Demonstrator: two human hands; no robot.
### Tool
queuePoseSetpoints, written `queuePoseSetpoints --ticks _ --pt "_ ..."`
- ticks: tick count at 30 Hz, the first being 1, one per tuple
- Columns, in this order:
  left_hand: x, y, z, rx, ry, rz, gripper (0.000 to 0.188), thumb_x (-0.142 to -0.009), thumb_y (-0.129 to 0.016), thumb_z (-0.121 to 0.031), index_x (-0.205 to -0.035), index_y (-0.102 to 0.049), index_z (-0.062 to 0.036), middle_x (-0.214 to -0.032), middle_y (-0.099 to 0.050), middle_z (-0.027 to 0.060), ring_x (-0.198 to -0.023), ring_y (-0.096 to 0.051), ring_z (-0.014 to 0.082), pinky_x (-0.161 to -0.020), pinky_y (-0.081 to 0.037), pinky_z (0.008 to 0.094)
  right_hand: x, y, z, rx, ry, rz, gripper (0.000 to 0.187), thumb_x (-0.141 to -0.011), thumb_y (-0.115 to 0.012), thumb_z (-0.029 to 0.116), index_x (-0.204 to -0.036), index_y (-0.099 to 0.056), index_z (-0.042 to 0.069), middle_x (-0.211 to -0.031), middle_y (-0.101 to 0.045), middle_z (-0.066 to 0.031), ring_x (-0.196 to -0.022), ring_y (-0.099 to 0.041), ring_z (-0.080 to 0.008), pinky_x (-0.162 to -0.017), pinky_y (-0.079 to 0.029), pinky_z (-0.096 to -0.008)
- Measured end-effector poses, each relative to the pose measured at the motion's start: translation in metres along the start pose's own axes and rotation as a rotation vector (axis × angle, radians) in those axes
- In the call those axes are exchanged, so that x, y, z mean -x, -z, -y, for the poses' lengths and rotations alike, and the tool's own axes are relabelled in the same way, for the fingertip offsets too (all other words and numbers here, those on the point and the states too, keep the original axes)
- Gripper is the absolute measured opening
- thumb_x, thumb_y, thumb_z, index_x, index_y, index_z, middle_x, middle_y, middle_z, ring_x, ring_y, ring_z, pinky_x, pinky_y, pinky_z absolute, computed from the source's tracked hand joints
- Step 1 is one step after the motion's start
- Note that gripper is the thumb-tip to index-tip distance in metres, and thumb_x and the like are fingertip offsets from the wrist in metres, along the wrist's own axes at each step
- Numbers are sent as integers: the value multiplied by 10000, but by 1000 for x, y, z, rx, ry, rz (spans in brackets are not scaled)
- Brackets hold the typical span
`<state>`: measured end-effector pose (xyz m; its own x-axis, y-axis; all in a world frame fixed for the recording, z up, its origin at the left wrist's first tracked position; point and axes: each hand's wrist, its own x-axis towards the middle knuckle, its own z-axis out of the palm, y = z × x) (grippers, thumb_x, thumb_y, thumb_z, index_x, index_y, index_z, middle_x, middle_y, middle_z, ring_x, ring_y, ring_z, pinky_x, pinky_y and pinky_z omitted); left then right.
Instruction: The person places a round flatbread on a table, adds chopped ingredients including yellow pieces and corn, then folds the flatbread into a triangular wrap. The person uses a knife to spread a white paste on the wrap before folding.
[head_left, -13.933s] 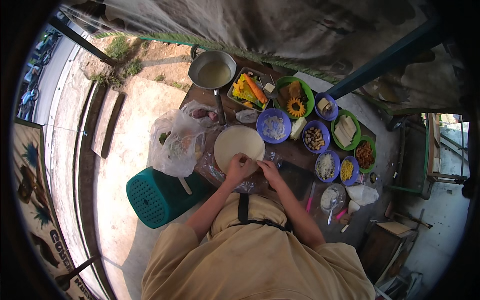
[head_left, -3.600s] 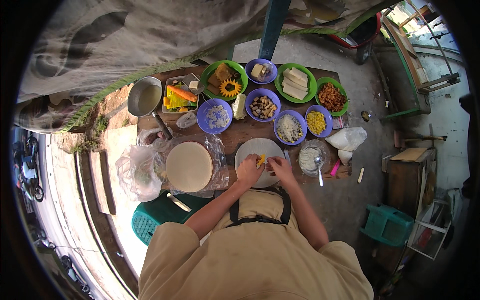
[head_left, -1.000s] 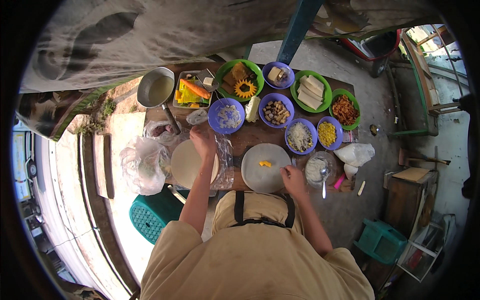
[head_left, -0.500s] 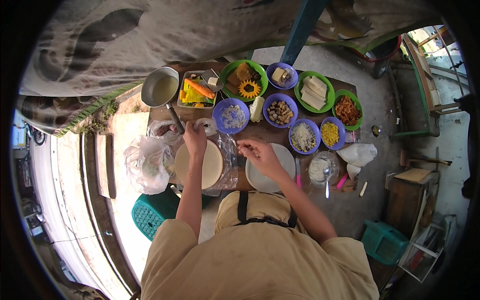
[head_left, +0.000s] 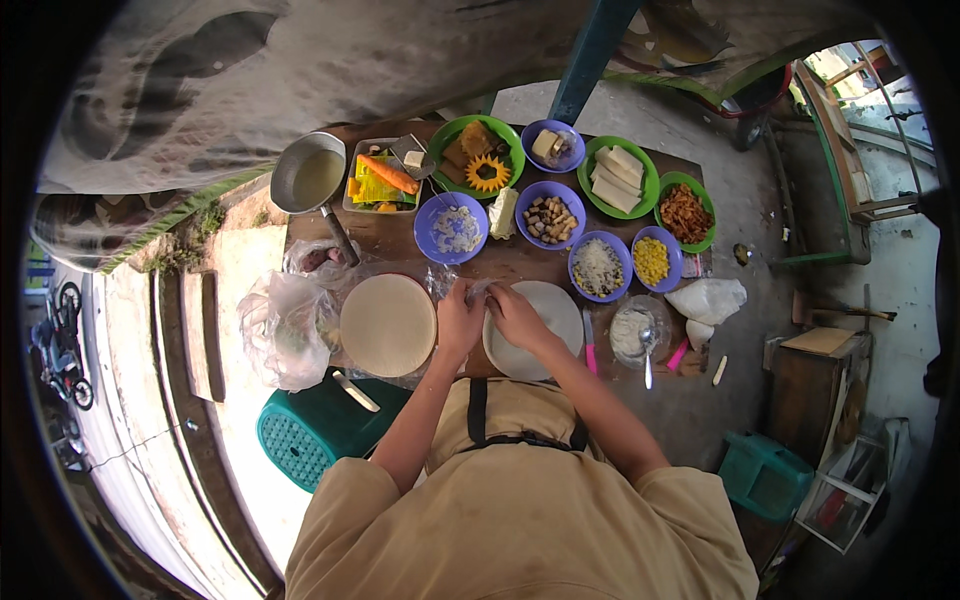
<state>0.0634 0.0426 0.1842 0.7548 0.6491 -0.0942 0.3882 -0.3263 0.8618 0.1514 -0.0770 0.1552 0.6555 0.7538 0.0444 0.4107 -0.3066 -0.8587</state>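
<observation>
My left hand and my right hand are close together over the middle of the table's near side. The fingers of both are pinched on a piece of clear plastic wrap, which spreads leftward over the tabletop. Left of my hands lies a stack of thin round pale wrappers. A white round plate sits partly beneath my right hand. Beyond my hands stands a purple bowl with some white bits in it.
A pan, a tub with a carrot, and several green and purple bowls of food line the far side. A clear bag lies left. Right are a pink-handled knife and a bowl of white paste with a spoon.
My left hand has moved right, from above the wrappers near the pan handle, to beside my right hand. Its fingers now meet the right hand's at the clear plastic. The round wrappers are uncovered.
</observation>
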Motion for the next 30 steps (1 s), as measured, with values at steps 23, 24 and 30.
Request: queuePoseSetpoints --ticks 23,24,30 --pt "-13 -43 48 44 126 93 444 -908 -671 -65 -1347 -636 -7 -1003 -769 199 -887 -771 306 -803 -593 410 -52 -25 -53 652 -83 114 177 -798 -753 67 -968 -719 29 -1061 -743 -171 -891 -766 -340 -742 -633 -428" --pt "-14 -43 49 57 120 71 449 -906 -673 -64 -1349 -636 -8 -1004 -768 198 -892 -771 304 -807 -592 409 -55 -26 -53 667 -84 132 165 -801 -752 65 -959 -721 30 -1063 -743 -171 -896 -768 -337 -739 -634 -423" --pt "-18 -40 49 138 156 22 447 -906 -687 -75 -1342 -637 14 -1021 -763 202 -908 -767 299 -826 -590 412 -69 -34 -55 757 -80 177 98 -819 -742 60 -913 -740 34 -1049 -744 -163 -910 -772 -328 -738 -636 -417"
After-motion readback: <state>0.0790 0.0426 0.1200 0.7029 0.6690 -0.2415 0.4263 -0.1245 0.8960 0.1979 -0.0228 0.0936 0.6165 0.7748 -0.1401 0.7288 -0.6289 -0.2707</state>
